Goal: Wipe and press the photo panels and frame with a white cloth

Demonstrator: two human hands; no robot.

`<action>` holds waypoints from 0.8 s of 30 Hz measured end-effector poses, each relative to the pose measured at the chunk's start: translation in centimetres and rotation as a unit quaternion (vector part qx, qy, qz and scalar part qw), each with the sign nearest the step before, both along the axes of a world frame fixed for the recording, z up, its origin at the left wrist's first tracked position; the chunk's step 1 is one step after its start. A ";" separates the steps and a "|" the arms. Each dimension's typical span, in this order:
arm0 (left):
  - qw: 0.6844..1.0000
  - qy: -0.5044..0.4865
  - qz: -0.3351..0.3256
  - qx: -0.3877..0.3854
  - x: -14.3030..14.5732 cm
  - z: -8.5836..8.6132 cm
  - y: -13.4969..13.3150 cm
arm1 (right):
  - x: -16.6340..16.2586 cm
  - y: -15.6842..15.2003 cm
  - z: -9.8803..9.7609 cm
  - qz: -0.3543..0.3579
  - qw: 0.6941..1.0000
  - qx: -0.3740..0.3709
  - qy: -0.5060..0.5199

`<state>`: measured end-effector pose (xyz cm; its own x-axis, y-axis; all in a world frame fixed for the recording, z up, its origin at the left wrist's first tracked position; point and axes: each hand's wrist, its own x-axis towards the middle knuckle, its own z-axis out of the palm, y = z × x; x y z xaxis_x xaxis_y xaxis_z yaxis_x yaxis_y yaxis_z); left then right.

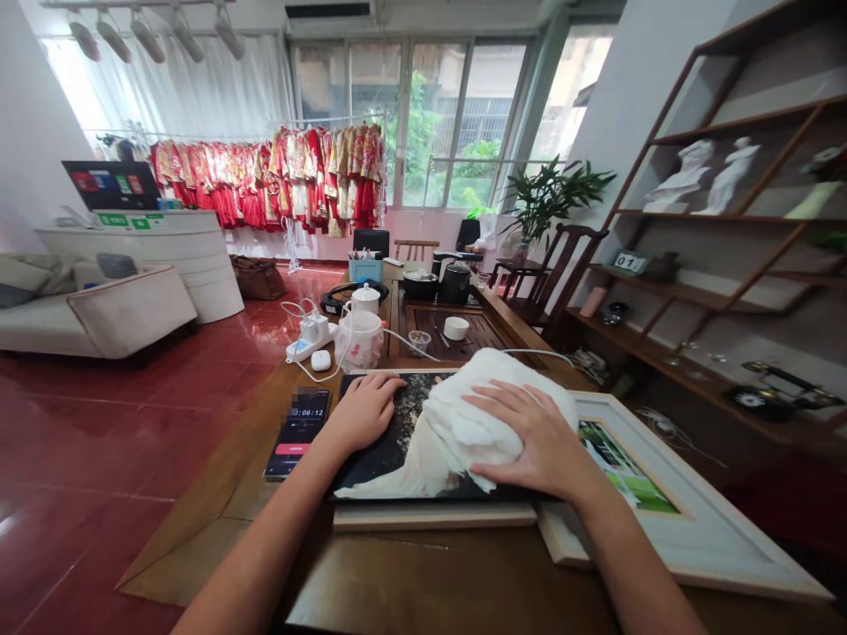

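Forearms (255, 538), x2, bare, in from btm edge over brown wood surface (423, 582).
L hand (366, 407): laid on upper L part of blk panel (378, 460), fingers loosely bent, not clenched, nothing seen in its grasp.
R hand (529, 428): palm down on wht cloth (486, 388), fingers spread, no clenched grip.
Wht cloth: bunched, on R part of blk panel, thin end trailing to near L corner.
Blk panel: flat, pale specks betw. L hand & cloth; light wood strip (433, 519) under near edge.
Pic frame (701, 459): pale, w/ green pic (635, 472), R side, partly behind R forearm.
Phone (301, 432): L of panel, face up, timer at 06:12, part pixelated.
Rear of surface: wht power strip (311, 339); pink-patterned container (358, 344); dark tray (423, 319) w/ wht bowl (456, 329).
Beyond: rack of red/gold garments (265, 176) nr windows (456, 115); R, shelf unit (721, 216) w/ 2 wht statues (731, 176).
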<state>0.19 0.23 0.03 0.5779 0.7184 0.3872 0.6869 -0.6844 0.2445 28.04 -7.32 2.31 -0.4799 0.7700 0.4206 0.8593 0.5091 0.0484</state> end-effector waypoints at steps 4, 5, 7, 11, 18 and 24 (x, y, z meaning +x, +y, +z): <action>1.000 0.001 -0.001 -0.003 0.0 0.0 0.1 | 0.8 -0.4 -0.2 0.007 1.000 0.004 -0.016; 1.000 0.001 0.000 -0.002 0.0 0.0 0.1 | 1.2 -0.5 -0.3 0.010 1.000 0.005 -0.018; 1.000 -0.001 0.000 0.000 0.0 -0.1 0.1 | 2.3 -0.7 -0.4 0.012 1.000 0.009 -0.021; 1.000 -0.003 -0.001 0.002 0.0 -0.2 0.1 | 5.6 -1.0 -0.4 -0.018 0.999 0.050 -0.002; 1.000 0.002 -0.004 0.004 0.0 -0.1 0.1 | 9.8 -0.8 -1.5 -0.157 0.983 0.090 -0.013; 1.000 0.003 -0.003 0.005 0.0 -0.2 0.1 | 10.2 -0.4 -4.8 -0.260 0.963 0.039 -0.054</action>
